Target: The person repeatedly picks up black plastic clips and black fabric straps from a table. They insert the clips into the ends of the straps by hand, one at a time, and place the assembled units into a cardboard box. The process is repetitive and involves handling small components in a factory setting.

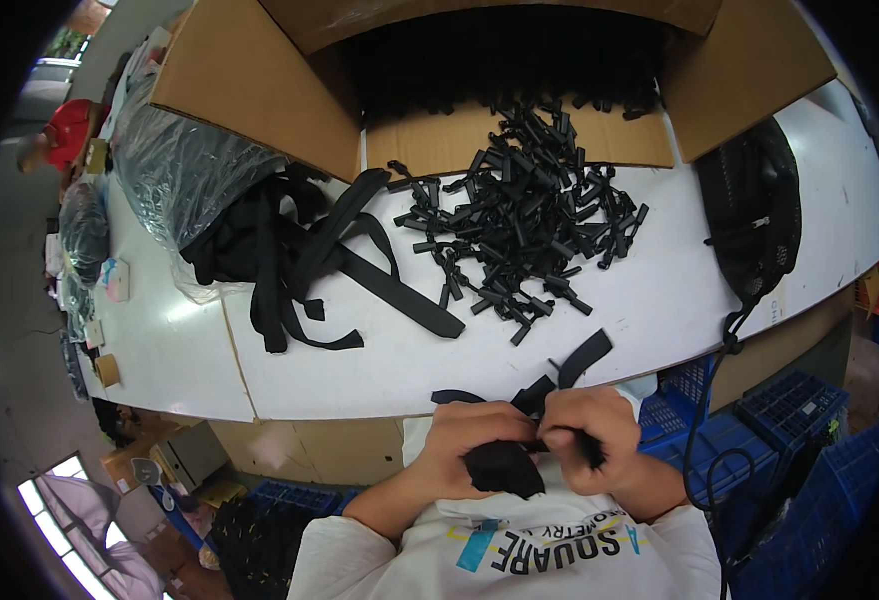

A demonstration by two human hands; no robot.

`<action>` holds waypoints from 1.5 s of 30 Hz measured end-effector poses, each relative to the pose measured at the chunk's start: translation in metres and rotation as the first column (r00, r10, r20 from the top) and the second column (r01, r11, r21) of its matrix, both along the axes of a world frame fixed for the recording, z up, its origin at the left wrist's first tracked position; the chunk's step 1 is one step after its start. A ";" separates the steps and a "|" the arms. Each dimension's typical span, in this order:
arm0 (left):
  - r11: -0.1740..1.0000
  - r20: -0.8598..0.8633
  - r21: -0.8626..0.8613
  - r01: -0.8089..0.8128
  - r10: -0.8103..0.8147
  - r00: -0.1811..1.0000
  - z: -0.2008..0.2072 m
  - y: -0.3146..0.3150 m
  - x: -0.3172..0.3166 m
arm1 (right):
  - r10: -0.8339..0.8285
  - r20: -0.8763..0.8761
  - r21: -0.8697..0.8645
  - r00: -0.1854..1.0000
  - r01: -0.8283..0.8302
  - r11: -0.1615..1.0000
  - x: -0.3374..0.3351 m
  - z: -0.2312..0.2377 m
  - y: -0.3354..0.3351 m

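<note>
My left hand [474, 437] is closed around a black fabric strap [505, 471], whose wide end hangs below the fingers. Close beside it, my right hand [596, 430] pinches the same black material, thumb and fingers curled together. More strap [586, 358] sticks out past both hands over the table's near edge. What lies between the fingertips is hidden. Ahead of the hands, a heap of small black plastic clips [524, 200] spreads over the white table [359, 385]. To its left lie several loose black straps [399, 290].
A large open cardboard box [259, 85] stands at the back, flaps spread, with more clips at its mouth. Clear plastic bagging [174, 150] is at left, a black mesh bag [754, 215] with a cord at right. Blue crates [789, 410] stand below. A person in red [69, 135] is far left.
</note>
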State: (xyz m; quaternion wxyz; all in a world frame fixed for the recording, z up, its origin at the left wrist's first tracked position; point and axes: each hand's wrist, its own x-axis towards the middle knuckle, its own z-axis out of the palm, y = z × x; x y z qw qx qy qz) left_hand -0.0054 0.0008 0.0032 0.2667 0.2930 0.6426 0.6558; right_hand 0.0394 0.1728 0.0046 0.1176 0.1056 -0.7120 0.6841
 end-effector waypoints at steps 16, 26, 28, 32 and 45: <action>0.922 0.818 0.042 -0.386 0.190 0.543 -0.005 0.002 0.004 | 0.040 0.257 -0.505 0.966 0.099 0.857 0.015 0.013 0.008; 0.986 0.748 0.059 -0.155 0.060 0.661 -0.008 0.007 0.008 | 0.080 0.183 0.047 0.980 -0.090 0.995 -0.023 0.013 0.008; 0.992 0.741 0.105 -0.070 -0.031 0.671 -0.013 0.005 0.006 | 0.129 0.201 -0.059 0.971 -0.120 0.991 -0.021 0.006 0.010; 0.983 0.662 0.178 -0.045 -0.086 0.745 -0.025 0.004 0.012 | 0.114 0.223 -0.059 0.968 -0.103 0.993 -0.026 0.014 0.009; 0.966 0.697 0.250 0.066 -0.227 0.680 -0.019 0.002 0.019 | 0.223 0.091 -0.165 0.971 -0.206 0.965 -0.023 0.002 0.015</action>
